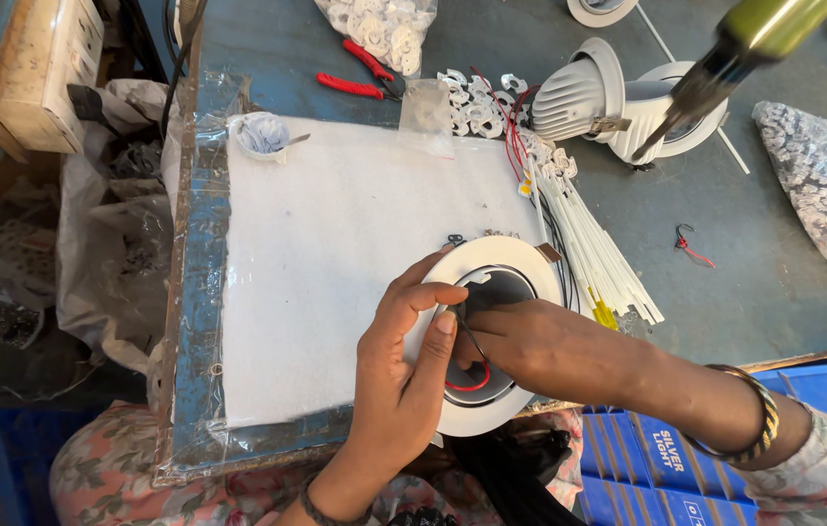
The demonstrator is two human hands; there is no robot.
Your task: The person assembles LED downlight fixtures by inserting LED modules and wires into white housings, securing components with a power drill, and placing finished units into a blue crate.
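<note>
Two hands at a round white lamp ring (516,261) on the near edge of the worktop (774,273).

The left hand (404,375) grips the ring's left rim, fingers curled narrow around it. The right hand (540,346) reaches into the dark centre, where red and black wires (477,375) loop; I cannot tell how its fingers are set. White foam sheet (336,253) lies underneath, red pliers (360,73) far off.

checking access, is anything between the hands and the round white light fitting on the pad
Nothing visible. The left hand already grips the rim of the round white light fitting, and the right hand reaches into its dark centre, where red and black wires loop. The white sleeves lie beside it to the right.
</note>
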